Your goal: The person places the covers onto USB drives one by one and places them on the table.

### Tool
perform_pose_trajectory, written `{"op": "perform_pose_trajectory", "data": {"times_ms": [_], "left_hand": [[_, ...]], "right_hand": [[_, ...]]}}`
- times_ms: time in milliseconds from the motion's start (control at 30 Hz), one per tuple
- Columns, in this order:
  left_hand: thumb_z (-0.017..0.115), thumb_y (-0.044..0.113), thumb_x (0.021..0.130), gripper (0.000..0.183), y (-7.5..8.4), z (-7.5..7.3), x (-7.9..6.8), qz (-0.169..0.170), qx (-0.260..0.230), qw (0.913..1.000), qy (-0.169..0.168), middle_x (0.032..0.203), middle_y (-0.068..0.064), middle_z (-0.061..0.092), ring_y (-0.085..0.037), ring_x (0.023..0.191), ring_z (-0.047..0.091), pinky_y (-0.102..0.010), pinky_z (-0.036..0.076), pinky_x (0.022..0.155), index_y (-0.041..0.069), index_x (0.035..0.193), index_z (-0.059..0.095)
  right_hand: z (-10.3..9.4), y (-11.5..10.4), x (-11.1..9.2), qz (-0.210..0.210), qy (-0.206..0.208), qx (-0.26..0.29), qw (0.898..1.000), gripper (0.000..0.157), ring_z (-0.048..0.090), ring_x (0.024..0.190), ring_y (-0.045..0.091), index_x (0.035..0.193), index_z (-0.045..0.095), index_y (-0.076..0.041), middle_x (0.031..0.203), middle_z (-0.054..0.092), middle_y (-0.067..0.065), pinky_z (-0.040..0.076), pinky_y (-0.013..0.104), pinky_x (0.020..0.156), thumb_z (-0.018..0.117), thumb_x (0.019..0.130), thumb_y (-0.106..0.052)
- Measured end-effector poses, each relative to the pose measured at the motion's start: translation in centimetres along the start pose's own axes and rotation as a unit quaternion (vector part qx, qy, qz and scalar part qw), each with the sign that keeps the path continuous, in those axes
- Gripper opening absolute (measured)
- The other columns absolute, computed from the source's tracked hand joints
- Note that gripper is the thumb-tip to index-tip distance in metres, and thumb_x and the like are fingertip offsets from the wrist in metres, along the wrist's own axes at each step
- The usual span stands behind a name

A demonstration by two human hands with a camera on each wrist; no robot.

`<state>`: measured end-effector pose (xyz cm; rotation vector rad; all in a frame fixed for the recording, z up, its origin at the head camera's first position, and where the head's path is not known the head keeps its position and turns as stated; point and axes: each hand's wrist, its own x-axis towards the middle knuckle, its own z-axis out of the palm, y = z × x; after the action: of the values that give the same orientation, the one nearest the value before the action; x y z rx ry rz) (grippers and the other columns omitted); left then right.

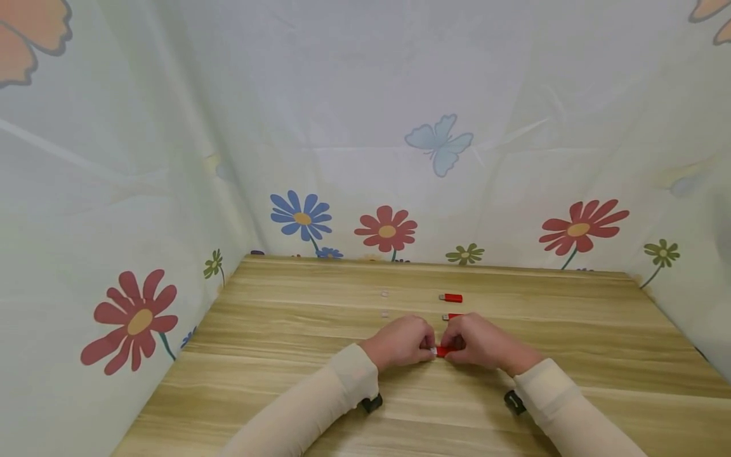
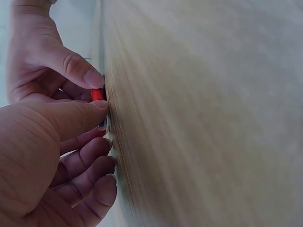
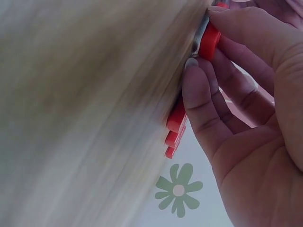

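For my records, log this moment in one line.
right hand: gripping red stick; left hand: pinching its pale end; other sticks: beyond; clear pieces: left of those

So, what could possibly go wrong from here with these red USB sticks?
The held USB stick is small and pinched by fingertips, so it might slip. The right hand sits close to the next red stick and could nudge it. The clear caps beyond the left hand might get brushed aside.

Between my left hand (image 1: pixel 400 343) and my right hand (image 1: pixel 480 341) is a USB stick (image 1: pixel 442 351). Behind it on the table (image 1: pixel 285 304), other USB sticks (image 1: pixel 454 298) lie in a row, and to their left lie two caps (image 1: pixel 385 294), one behind the other.
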<state>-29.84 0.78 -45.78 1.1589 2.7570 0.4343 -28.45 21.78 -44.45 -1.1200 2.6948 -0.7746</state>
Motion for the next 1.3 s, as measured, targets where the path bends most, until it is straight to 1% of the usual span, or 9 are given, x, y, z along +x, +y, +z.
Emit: {"op": "perform_pose_trajectory", "data": {"times_ms": [200,467,667,1000,1200,1300], "left_hand": [[0.076,0.027,0.094,0.011,0.19,-0.31,-0.04,0.002,0.001,1.0,-0.002,0.076,0.011,0.066,-0.001,0.068,0.054,-0.015,0.045,0.066,0.016,0.09,0.076],[0.077,0.025,0.093,0.01,0.12,-0.18,0.03,0.002,0.009,1.0,-0.003,0.077,0.011,0.067,0.0,0.068,0.055,-0.014,0.045,0.067,0.016,0.09,0.077],[0.077,0.027,0.092,0.011,0.12,-0.17,0.01,-0.004,0.012,0.9999,-0.004,0.076,0.011,0.066,0.0,0.068,0.054,-0.014,0.045,0.066,0.016,0.09,0.077],[0.078,0.027,0.092,0.012,0.25,-0.43,-0.19,-0.01,0.011,0.9999,-0.007,0.076,0.011,0.067,0.0,0.068,0.054,-0.014,0.045,0.066,0.016,0.09,0.076],[0.078,0.028,0.092,0.013,-0.06,-0.33,-0.19,-0.018,0.0,0.9998,-0.011,0.077,0.01,0.066,-0.001,0.068,0.055,-0.014,0.046,0.067,0.015,0.091,0.075],[0.078,0.028,0.092,0.013,-0.2,-0.29,-0.15,-0.016,0.002,0.9998,-0.011,0.077,0.011,0.066,-0.001,0.068,0.055,-0.014,0.046,0.067,0.016,0.091,0.075]], "right_hand": [[-0.12,-0.06,0.1,0.002,-0.002,0.0,1.0,0.01,0.059,0.067,0.0,0.083,0.078,-0.014,0.078,0.071,-0.006,0.051,0.02,0.062,0.081,0.083,-0.005],[-0.08,-0.1,0.1,0.003,-0.004,-0.001,1.0,0.01,0.06,0.068,0.001,0.084,0.077,-0.013,0.078,0.071,-0.005,0.051,0.019,0.063,0.081,0.082,-0.004],[-0.11,-0.3,0.05,0.0,-0.003,0.002,1.0,0.009,0.059,0.068,0.0,0.084,0.077,-0.011,0.079,0.071,-0.003,0.052,0.02,0.063,0.08,0.083,-0.003],[-0.15,-0.22,-0.01,0.009,-0.002,0.001,1.0,0.01,0.059,0.068,0.001,0.085,0.077,-0.013,0.079,0.07,-0.005,0.052,0.02,0.064,0.081,0.083,-0.003],[-0.08,-0.16,-0.04,0.013,-0.001,0.005,1.0,0.01,0.06,0.068,0.002,0.085,0.077,-0.013,0.079,0.07,-0.005,0.051,0.02,0.063,0.081,0.083,-0.004],[-0.08,-0.12,-0.07,0.013,-0.001,0.006,1.0,0.011,0.059,0.068,0.003,0.085,0.077,-0.014,0.079,0.07,-0.005,0.05,0.02,0.063,0.081,0.083,-0.004]]}}
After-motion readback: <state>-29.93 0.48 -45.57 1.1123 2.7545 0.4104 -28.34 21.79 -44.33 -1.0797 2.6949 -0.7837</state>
